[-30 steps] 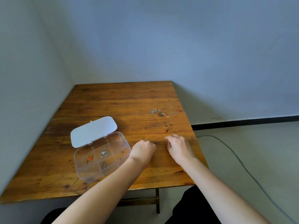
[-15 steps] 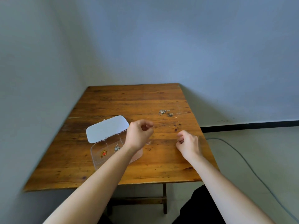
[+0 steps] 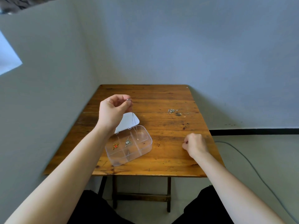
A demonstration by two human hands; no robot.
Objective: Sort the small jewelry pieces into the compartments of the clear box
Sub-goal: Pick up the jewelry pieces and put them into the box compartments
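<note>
The clear box (image 3: 145, 148) lies open on the wooden table (image 3: 169, 157), its white lid (image 3: 129, 121) folded back. One compartment holds a red and gold piece (image 3: 115, 146), another a silver pendant (image 3: 127, 142). My left hand (image 3: 114, 111) is raised above the box, pinching a thin silver chain (image 3: 134, 122) that hangs down toward the right-hand compartment. My right hand (image 3: 195, 144) rests as a fist on the table to the right of the box. A small heap of silver jewelry (image 3: 171, 111) lies farther back on the right.
The table stands in a corner, with walls at the left and back. Its right edge drops to the floor, where a grey cable (image 3: 252, 165) runs. A dark knot (image 3: 178, 114) marks the wood beside the jewelry heap.
My left hand has risen from the table with the chain and moved over the box. My right hand let go and stayed low on the right. The view tilted upward.
</note>
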